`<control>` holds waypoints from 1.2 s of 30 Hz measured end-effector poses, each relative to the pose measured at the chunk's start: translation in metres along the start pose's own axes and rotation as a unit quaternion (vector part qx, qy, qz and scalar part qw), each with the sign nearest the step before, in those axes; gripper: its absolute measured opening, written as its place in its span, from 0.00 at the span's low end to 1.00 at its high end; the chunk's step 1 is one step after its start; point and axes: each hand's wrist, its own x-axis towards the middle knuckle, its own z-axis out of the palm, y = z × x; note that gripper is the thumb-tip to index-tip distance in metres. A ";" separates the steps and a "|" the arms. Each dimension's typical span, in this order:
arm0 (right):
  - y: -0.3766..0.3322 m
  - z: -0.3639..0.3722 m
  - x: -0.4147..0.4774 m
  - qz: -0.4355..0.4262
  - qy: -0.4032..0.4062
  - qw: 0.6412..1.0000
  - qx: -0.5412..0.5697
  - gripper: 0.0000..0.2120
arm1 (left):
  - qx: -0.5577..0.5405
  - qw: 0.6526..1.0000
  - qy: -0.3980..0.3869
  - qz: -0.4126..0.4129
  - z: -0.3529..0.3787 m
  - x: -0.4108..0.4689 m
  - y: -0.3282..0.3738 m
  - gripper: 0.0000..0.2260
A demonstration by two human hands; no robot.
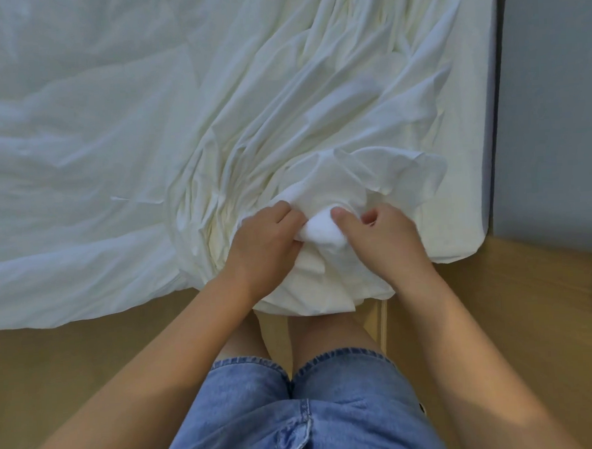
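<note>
Folds of the sheet [316,113] run toward one o'clock from its bunched corner, gripped tight by left hand [268,246] and right hand [384,243] (equally near).

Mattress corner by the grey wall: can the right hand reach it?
Probably yes. The right hand grips the bunched sheet close beside the mattress corner, with nothing standing between them, though it would carry the sheet along.

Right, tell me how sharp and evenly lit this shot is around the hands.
Head view: soft diffuse light, no glare; the sheet reads bluish at frame left, creamier in the folds; left hand and right hand are slightly soft; wide-angle lens bows the mattress edge at right.
</note>
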 end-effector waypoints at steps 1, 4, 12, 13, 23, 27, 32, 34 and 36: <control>-0.007 -0.001 0.001 0.064 -0.093 0.990 0.078 0.23 | -0.011 1.000 0.014 0.008 0.000 -0.003 0.001 0.08; -0.025 0.014 0.010 0.125 -0.173 0.958 0.192 0.25 | -0.023 0.998 0.057 0.008 0.001 -0.017 0.002 0.09; -0.043 0.067 0.011 0.200 0.014 0.907 0.371 0.18 | -0.108 0.916 0.244 -0.298 0.007 -0.049 -0.029 0.29; -0.040 0.067 0.013 0.213 0.029 0.894 0.392 0.17 | -0.148 0.867 0.274 -0.388 0.008 -0.055 -0.035 0.37; -0.027 0.079 -0.006 0.105 -0.003 0.954 0.280 0.16 | -0.496 0.756 -0.040 -0.426 0.024 -0.045 -0.069 0.25; -0.037 0.088 -0.011 0.115 -0.012 0.947 0.300 0.19 | -0.560 0.744 -0.078 -0.356 0.015 -0.045 -0.066 0.22; -0.044 0.068 -0.015 0.138 -0.067 0.877 0.456 0.16 | -0.605 0.714 -0.108 -0.335 -0.020 -0.040 -0.060 0.26; -0.042 0.059 -0.023 0.151 -0.082 0.860 0.481 0.18 | -0.569 0.752 -0.116 -0.311 -0.033 -0.038 -0.057 0.27; -0.039 0.050 -0.033 0.165 -0.074 0.848 0.498 0.17 | -0.484 0.813 -0.079 -0.312 -0.046 -0.038 -0.061 0.22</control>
